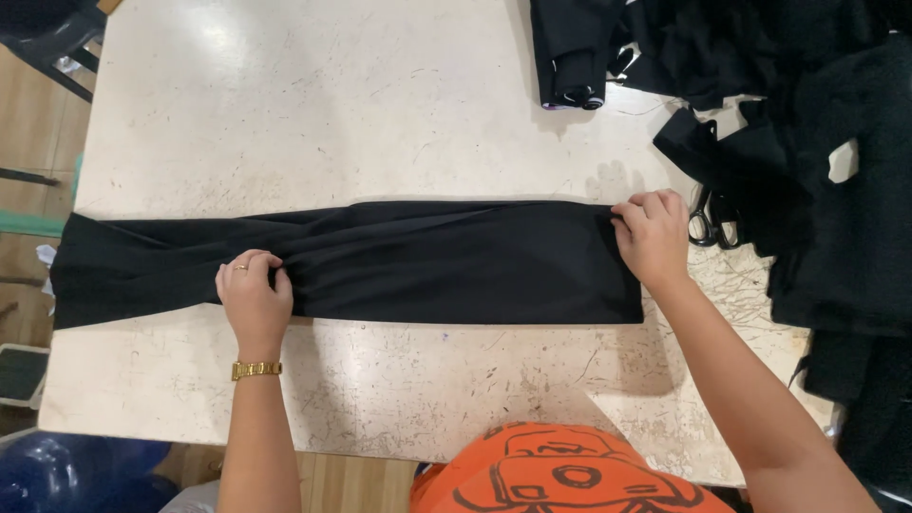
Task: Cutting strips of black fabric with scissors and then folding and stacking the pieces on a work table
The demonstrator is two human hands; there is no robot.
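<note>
Head view, looking straight down: I see both forearms reaching up from six o'clock onto the pale, scratched worktop (380, 114). My left hand (254, 296), with a ring and a gold watch (256, 370) at the wrist, rests knuckles up at about eight o'clock, fingers (271, 271) curled narrow and pinching the black fabric's lower fold. My right hand (653, 236) sits at three o'clock, fingers bent tight over the fabric's right end. A heap of black cloth (836, 237) crowds the worktop from one to four o'clock, and black-handled scissors (712, 220) lie just beside the right hand, partly under that heap. The folded black fabric (427, 261) stretches in a long band from nine to three o'clock, flat between both hands and gripped by each.
</note>
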